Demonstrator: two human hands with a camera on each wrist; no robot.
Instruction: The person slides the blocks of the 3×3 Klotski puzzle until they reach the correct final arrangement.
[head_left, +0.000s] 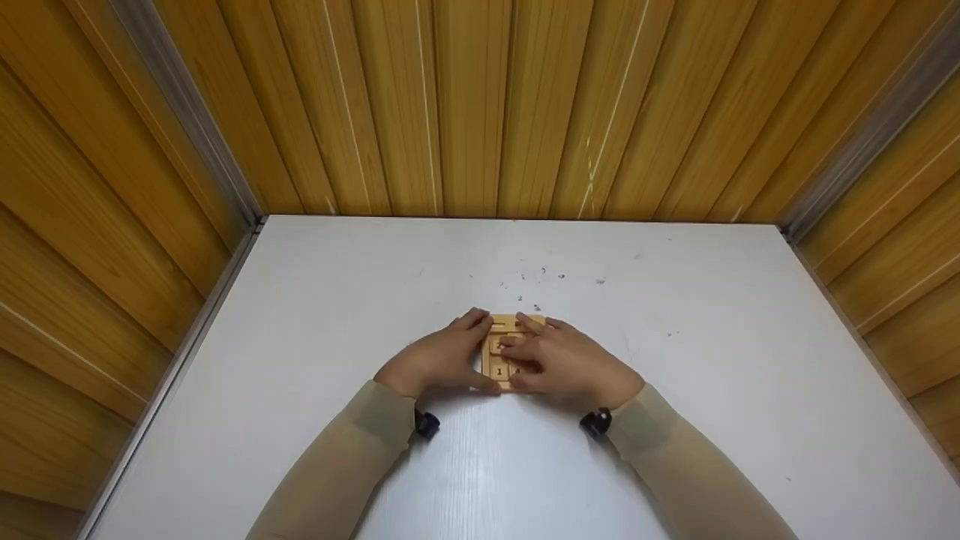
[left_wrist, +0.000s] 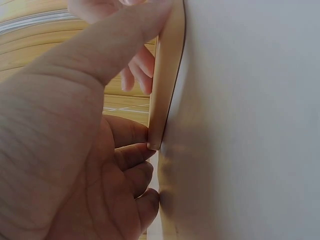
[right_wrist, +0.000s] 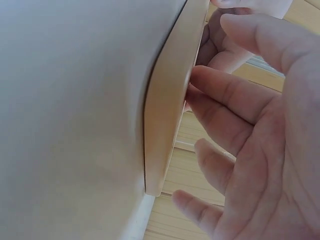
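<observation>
Wooden number board flat on table, just 6 o'clock of head-view centre. Left hand at its 9 o'clock grips that edge, thumb at 7, fingertips near 11. Right hand comes in from 3, fingers loosely bent, fingertips resting on the tiles, no pinch visible. Risks, my guess: board skids or twists if left grip slackens while right fingers push; off-angle pressure could jam a tile; right hand hides several, so a wrong one could get nudged. "1" tile readable at board's 7. White tabletop, dark specks toward 12–1. Wood-look panels at 10, 12, 2; grey metal posts in corners.
</observation>
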